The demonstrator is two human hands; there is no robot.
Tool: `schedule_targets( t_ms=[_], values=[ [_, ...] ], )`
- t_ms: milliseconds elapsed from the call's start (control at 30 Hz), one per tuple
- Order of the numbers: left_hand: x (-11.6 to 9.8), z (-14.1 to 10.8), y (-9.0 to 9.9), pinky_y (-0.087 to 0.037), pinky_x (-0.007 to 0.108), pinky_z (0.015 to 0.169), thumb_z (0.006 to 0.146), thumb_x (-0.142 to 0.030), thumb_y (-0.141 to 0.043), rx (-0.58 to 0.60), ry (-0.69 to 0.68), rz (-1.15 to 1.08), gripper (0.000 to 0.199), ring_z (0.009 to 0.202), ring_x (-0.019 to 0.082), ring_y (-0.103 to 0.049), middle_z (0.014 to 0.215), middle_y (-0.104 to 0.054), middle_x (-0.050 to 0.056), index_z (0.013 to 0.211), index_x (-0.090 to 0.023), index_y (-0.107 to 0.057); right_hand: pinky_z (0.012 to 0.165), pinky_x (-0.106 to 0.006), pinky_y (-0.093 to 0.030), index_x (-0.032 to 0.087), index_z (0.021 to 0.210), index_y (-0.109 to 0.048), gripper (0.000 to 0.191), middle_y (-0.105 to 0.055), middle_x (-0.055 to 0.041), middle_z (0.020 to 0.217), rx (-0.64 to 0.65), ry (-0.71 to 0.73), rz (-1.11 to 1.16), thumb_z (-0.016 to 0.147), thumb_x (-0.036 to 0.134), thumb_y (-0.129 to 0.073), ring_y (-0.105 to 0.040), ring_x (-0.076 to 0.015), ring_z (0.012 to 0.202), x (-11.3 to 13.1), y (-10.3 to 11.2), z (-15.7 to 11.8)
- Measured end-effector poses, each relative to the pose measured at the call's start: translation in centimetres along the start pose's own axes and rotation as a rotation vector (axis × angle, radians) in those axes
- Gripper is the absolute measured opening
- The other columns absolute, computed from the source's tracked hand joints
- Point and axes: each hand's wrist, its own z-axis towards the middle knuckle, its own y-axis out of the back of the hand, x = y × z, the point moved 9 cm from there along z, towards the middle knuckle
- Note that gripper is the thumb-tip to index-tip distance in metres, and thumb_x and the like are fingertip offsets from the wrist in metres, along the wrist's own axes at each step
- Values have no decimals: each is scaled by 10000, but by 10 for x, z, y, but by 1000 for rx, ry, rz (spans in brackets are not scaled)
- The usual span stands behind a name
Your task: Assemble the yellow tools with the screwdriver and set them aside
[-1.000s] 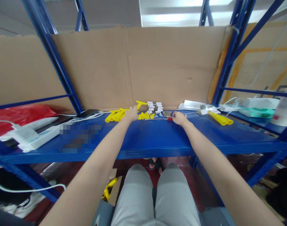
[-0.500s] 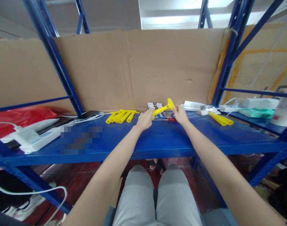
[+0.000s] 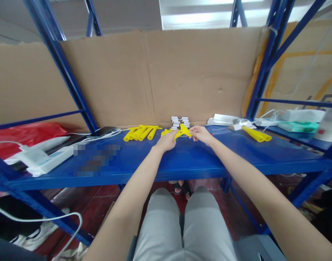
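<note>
Over the blue shelf top (image 3: 144,159), my left hand (image 3: 166,142) is closed round a yellow plastic scraper (image 3: 184,131). Its wide forked head points away to the right, and most of its handle is hidden by that hand. My right hand (image 3: 202,135) has its fingers bent and pressed together at the right edge of the scraper's head; anything small between the fingertips is hidden. Several more yellow scrapers (image 3: 142,133) lie side by side to the left, their hollow handle ends towards me. Just behind the held scraper is a stack of small white boxes (image 3: 179,120).
Two yellow handles (image 3: 256,135) lie at the right, near white packets (image 3: 225,119). A white power strip (image 3: 50,159) with cables and a red bag (image 3: 32,136) are at the left. Cardboard (image 3: 193,76) closes the back, between blue posts (image 3: 259,79).
The scraper has been turned, so that its head now lies lower and nearer my left hand. My right hand has moved slightly left and towards it.
</note>
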Motion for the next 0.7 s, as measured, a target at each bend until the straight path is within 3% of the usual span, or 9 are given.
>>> schedule_targets(
  t_ms=[100, 200, 333, 500, 700],
  values=[
    [1, 0, -2, -343, 309, 1121, 874, -117, -418, 5, -22, -37, 645, 1360, 178, -447, 1517, -438, 23, 1502, -238, -338, 474, -181, -406, 149, 848, -621, 98, -669, -1, 611, 59, 32, -93, 829, 105, -534, -483, -74, 419, -3, -10, 2],
    [2, 0, -7, -375, 331, 1103, 884, -129, -399, 50, -45, -29, 597, 1329, 186, -484, 1461, -510, 4, 1458, -290, -428, 573, -204, -459, 147, 842, -656, 197, -702, -16, 680, 91, 101, -283, 798, 42, -495, -572, -100, 516, -3, -11, 5],
    [2, 1, -11, -387, 339, 1094, 881, -126, -397, 77, -56, -13, 583, 1303, 202, -512, 1417, -555, 24, 1434, -294, -473, 770, -246, -478, 157, 902, -698, 244, -744, -69, 906, -24, 192, -629, 824, 64, -487, -670, -165, 809, 4, 8, 7],
    [6, 2, -9, -358, 334, 1123, 836, -85, -433, 57, -11, -33, 605, 1331, 203, -486, 1441, -532, 5, 1401, -284, -518, 868, -277, -454, 194, 1046, -693, 279, -727, -95, 1082, -169, 53, -844, 897, 172, -459, -652, -211, 1017, -1, 39, 7],
    [13, 0, -4, -386, 360, 1117, 786, -70, -494, 18, 41, -33, 621, 1308, 227, -509, 1402, -570, 17, 1370, -275, -554, 918, -361, -449, 210, 1039, -705, 296, -712, -113, 1130, -171, -109, -957, 897, 214, -446, -624, -261, 1113, -9, 49, 15]
  ],
)
